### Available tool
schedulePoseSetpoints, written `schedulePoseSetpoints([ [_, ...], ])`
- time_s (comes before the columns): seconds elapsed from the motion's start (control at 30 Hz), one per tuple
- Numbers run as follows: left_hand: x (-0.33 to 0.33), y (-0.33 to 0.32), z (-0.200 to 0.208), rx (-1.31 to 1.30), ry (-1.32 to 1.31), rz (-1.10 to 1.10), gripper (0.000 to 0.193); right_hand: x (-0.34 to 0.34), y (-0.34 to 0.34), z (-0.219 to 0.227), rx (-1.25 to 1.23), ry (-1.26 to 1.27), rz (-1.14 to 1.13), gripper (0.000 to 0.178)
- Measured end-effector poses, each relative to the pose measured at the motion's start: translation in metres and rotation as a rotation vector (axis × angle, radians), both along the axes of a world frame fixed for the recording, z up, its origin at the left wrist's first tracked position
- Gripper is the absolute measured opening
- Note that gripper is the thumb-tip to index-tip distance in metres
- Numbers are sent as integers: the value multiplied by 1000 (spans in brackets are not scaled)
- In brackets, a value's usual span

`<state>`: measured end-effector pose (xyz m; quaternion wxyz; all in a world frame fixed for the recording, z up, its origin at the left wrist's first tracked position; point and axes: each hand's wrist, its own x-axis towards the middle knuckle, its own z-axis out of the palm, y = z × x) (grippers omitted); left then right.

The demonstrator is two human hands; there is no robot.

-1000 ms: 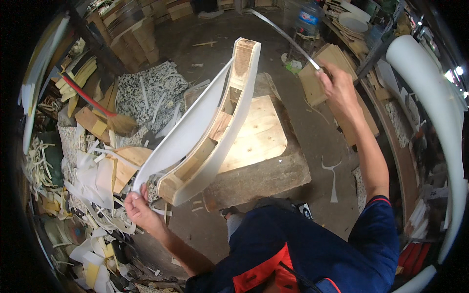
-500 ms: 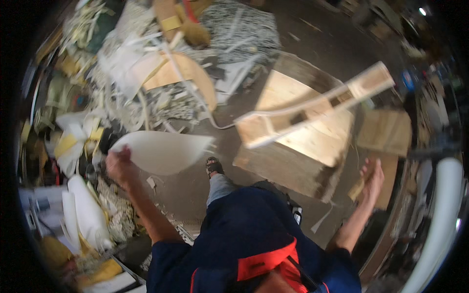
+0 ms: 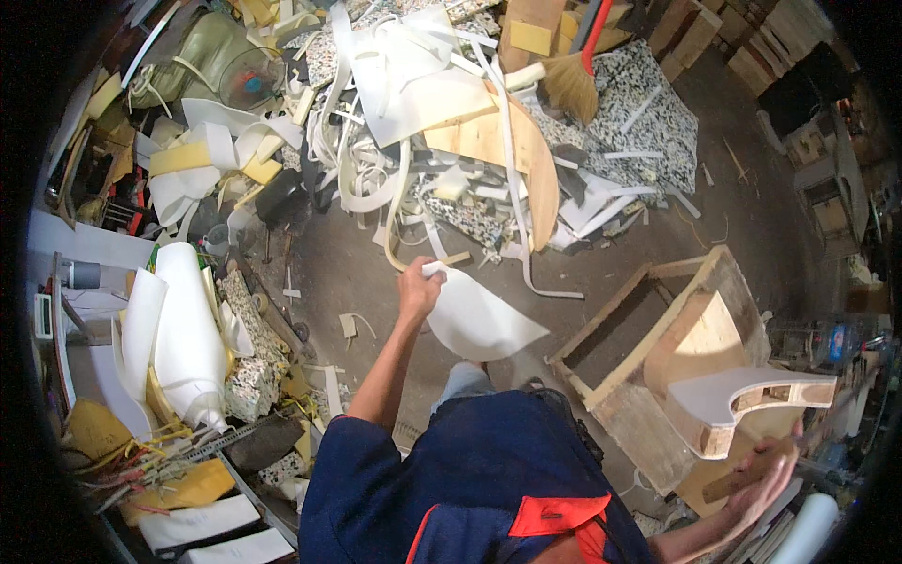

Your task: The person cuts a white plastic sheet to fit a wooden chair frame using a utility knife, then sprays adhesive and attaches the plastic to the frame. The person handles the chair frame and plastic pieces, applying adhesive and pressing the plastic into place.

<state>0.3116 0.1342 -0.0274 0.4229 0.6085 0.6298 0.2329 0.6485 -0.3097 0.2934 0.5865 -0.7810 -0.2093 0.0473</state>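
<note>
My left hand (image 3: 420, 291) pinches the upper left edge of a thin white foam sheet (image 3: 481, 318). The sheet hangs in front of me and tapers to a point on the right. At the lower right, my right hand (image 3: 766, 484) is closed round a flat brown piece (image 3: 735, 477), its kind unclear. Just above that hand is a curved wooden frame (image 3: 714, 430) with a white foam face on top. It rests on or against a larger box-like wooden stand (image 3: 601, 381); their exact contact is hidden.
Foam scraps and white strips (image 3: 404, 85) heap at the far side, around a curved plywood piece (image 3: 543, 179). A broom (image 3: 568, 86) lies there beside a speckled foam slab (image 3: 648, 132). White foam rolls (image 3: 183, 329) stand at left. A bottle (image 3: 836, 343) is at right.
The view has swung left. My left hand still holds the foam sheet, now hanging nearer my middle. The curved frame, earlier tilted above the stand, now sits lower, close to my right hand.
</note>
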Motion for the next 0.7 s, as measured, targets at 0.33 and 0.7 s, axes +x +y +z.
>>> schedulePoseSetpoints([
  [0.33,-4,148,17,-96,-81,-86,23,-3,228,-164,-332,464,152,35],
  [0.7,81,401,-20,-238,-688,-18,27,1,251,-439,-1016,441,71,47],
])
